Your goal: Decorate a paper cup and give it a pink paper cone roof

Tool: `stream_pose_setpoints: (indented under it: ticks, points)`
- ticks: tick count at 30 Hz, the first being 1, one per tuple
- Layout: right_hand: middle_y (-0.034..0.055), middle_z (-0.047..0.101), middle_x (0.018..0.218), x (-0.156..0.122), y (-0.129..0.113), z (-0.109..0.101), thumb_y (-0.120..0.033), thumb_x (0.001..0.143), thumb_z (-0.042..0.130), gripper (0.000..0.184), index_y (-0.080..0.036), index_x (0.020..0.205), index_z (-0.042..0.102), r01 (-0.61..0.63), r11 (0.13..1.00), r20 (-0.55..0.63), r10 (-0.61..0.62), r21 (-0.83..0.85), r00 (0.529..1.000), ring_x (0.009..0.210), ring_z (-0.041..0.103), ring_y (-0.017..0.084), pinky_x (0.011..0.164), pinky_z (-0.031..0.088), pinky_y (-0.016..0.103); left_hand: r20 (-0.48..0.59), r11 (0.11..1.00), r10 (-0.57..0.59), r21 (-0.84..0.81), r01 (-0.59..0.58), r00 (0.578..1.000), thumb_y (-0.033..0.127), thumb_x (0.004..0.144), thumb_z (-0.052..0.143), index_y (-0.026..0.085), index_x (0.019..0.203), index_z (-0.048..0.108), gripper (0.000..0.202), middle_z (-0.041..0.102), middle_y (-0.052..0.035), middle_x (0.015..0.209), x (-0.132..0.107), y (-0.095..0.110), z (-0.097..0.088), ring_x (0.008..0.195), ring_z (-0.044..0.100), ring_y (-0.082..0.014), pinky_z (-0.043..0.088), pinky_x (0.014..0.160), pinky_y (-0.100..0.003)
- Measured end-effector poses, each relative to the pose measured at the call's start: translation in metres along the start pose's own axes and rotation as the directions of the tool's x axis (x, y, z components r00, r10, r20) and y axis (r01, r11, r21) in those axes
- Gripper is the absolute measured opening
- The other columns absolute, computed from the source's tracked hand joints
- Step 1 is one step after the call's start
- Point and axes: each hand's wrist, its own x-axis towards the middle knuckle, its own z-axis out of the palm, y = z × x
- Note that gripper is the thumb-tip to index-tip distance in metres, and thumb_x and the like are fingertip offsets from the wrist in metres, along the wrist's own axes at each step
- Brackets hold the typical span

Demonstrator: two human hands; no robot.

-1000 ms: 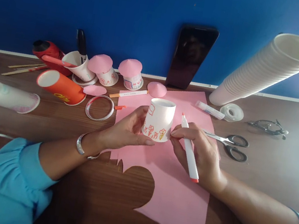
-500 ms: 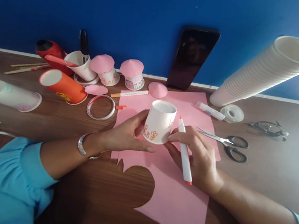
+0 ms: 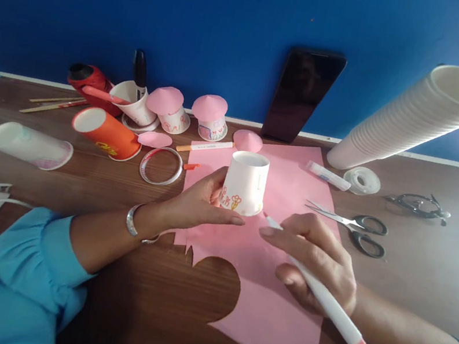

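My left hand (image 3: 202, 202) grips an upside-down white paper cup (image 3: 246, 182) with small orange and red flowers drawn near its rim. The cup is over a pink paper sheet (image 3: 270, 296) that has a round piece cut out of its near edge. My right hand (image 3: 315, 260) holds a white marker (image 3: 323, 296) with an orange end. Its tip points at the lower right edge of the cup, just short of it.
Scissors (image 3: 356, 225), a glue stick (image 3: 328, 175) and a tape roll (image 3: 361, 180) lie to the right. A tall stack of white cups (image 3: 418, 118) leans by the wall. A phone (image 3: 302, 93) stands at the back. Decorated cups (image 3: 212, 116), an orange cup (image 3: 106, 134) and a ring (image 3: 161, 165) sit left.
My right hand turned the marker from upright beside the cup to pointing its tip at the cup's lower edge. The left hand rotated the cup slightly.
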Motion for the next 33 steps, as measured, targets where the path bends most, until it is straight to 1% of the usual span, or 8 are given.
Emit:
stream_pose_setpoints:
  ticks: [2,3,6,8,12,17,23,33]
  points:
    - [0.0051,0.064,0.086,0.001,-0.003,0.0,-0.026,0.106,0.05,0.021,-0.017,0.119,0.064,0.012,1.0,0.039,-0.013,0.016,0.999,0.071,0.068,0.016,0.058,0.059,0.029,0.008,1.0,-0.014,0.015,0.014,1.0,0.035,0.07,0.092,0.024,0.132,0.055,0.073,0.066,-0.0117,0.136,0.0,0.005,0.001,0.132,0.06,-0.0347,0.053,0.104,-0.049]
    - [0.0049,0.066,0.085,0.002,-0.004,0.001,-0.019,0.102,0.055,0.017,-0.017,0.117,0.062,0.008,0.999,0.026,-0.009,0.04,1.0,0.071,0.07,0.017,0.059,0.06,0.029,0.007,0.999,-0.022,0.027,0.022,1.0,0.036,0.07,0.093,0.024,0.132,0.055,0.074,0.065,-0.0119,0.137,0.0,0.007,0.001,0.133,0.059,-0.0351,0.053,0.104,-0.049]
    - [0.0038,0.068,0.081,0.003,-0.006,0.004,-0.011,0.093,0.064,0.022,-0.02,0.112,0.057,-0.051,0.995,-0.04,0.054,0.09,0.998,0.069,0.072,0.018,0.057,0.061,0.03,-0.002,0.997,-0.046,0.058,0.046,0.999,0.038,0.069,0.093,0.024,0.131,0.054,0.075,0.064,-0.0127,0.14,-0.001,0.013,0.003,0.134,0.058,-0.0363,0.054,0.103,-0.049]
    - [0.004,0.068,0.08,0.003,-0.006,0.005,-0.011,0.092,0.066,0.022,-0.021,0.108,0.056,-0.067,0.995,-0.048,0.07,0.072,0.996,0.07,0.072,0.018,0.056,0.062,0.029,-0.006,0.996,-0.058,0.065,0.058,0.998,0.037,0.068,0.093,0.023,0.13,0.054,0.075,0.063,-0.0128,0.14,-0.001,0.014,0.004,0.132,0.06,-0.0362,0.055,0.101,-0.048]
    - [0.0046,0.069,0.081,0.002,-0.004,0.007,-0.01,0.091,0.069,0.02,-0.018,0.106,0.059,-0.031,0.998,-0.07,0.035,0.048,0.997,0.072,0.073,0.018,0.059,0.062,0.028,-0.012,0.996,-0.061,0.062,0.061,0.998,0.033,0.068,0.094,0.023,0.125,0.054,0.07,0.066,-0.0117,0.132,-0.001,0.012,0.004,0.125,0.063,-0.0342,0.057,0.096,-0.046]
    - [0.0051,0.07,0.082,0.0,-0.004,0.009,-0.013,0.093,0.068,0.015,-0.017,0.106,0.061,-0.029,1.0,-0.064,0.029,0.003,0.998,0.074,0.073,0.017,0.063,0.062,0.028,-0.033,0.995,-0.063,0.08,0.065,0.997,0.03,0.065,0.094,0.021,0.121,0.054,0.069,0.067,-0.0116,0.129,-0.001,0.014,0.006,0.124,0.063,-0.0342,0.057,0.095,-0.045]
    - [0.0055,0.07,0.081,0.002,-0.002,0.008,-0.013,0.096,0.065,0.011,-0.015,0.105,0.06,0.002,1.0,-0.071,-0.004,-0.031,0.997,0.075,0.072,0.016,0.064,0.062,0.027,-0.032,0.995,-0.075,0.065,0.076,0.997,0.034,0.067,0.093,0.022,0.123,0.055,0.069,0.066,-0.0116,0.132,-0.002,0.015,0.008,0.127,0.062,-0.0356,0.057,0.098,-0.046]
    - [0.007,0.07,0.081,0.001,-0.001,0.008,-0.012,0.095,0.065,0.009,-0.013,0.103,0.061,-0.006,0.999,-0.09,0.002,-0.039,0.996,0.076,0.072,0.017,0.065,0.061,0.027,-0.017,0.996,-0.073,0.049,0.074,0.997,0.034,0.07,0.092,0.022,0.127,0.054,0.07,0.066,-0.0121,0.133,-0.001,0.014,0.005,0.129,0.061,-0.0351,0.055,0.101,-0.047]
